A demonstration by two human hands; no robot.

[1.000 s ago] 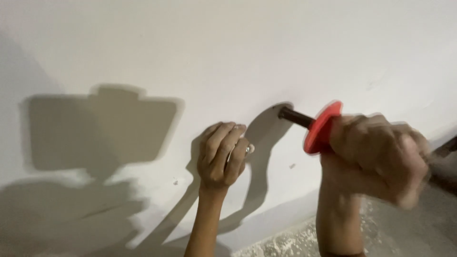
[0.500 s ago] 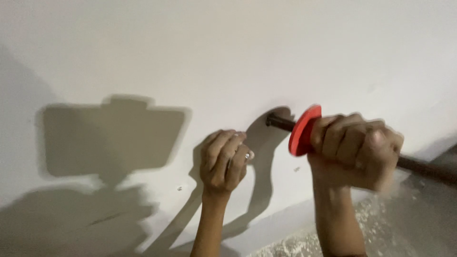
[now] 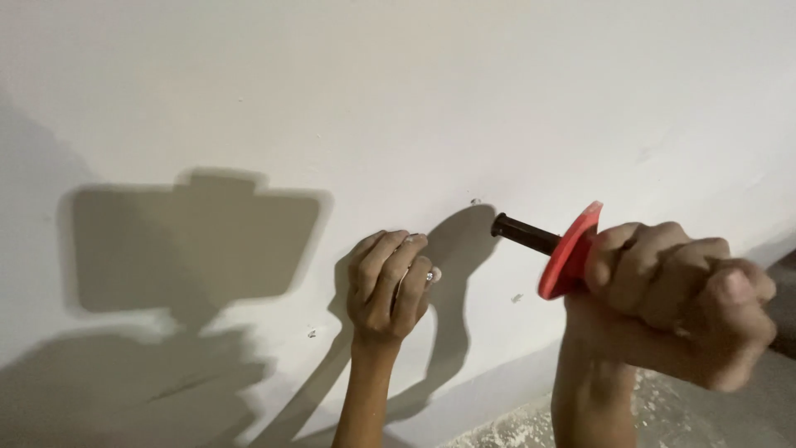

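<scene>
Head view, left hand: my left hand (image 3: pixel 388 286) is curled into a loose fist with its knuckles against the white wall (image 3: pixel 398 91), left of and lower than the tool tip. A small pale object (image 3: pixel 434 275), maybe a fastener or plug, peeks from my fingertips; the view is too poor to name it.

Head view, right hand: my right hand (image 3: pixel 676 303) is clenched hard around the grip of the chisel (image 3: pixel 524 235), fingers fully wrapped and no gap showing, right behind the red hand guard (image 3: pixel 570 251).

Where the tool is: the dark steel shank runs up and left from the guard, its end just beside the wall, near a small mark (image 3: pixel 475 201) in the plaster.

Doing it well: I judge the tip should sit square on the mark, with my wrist in line with the shank so it does not skate across the paint. The guard should stay between my knuckles and the wall.

Risk: my left fingers lie near the tip, so a slip could catch them.

Surroundings: pale dust and rubble (image 3: pixel 514 427) lie at the wall's foot, between and below my forearms. Shadows of my arms and headgear fall on the wall to the left.
</scene>
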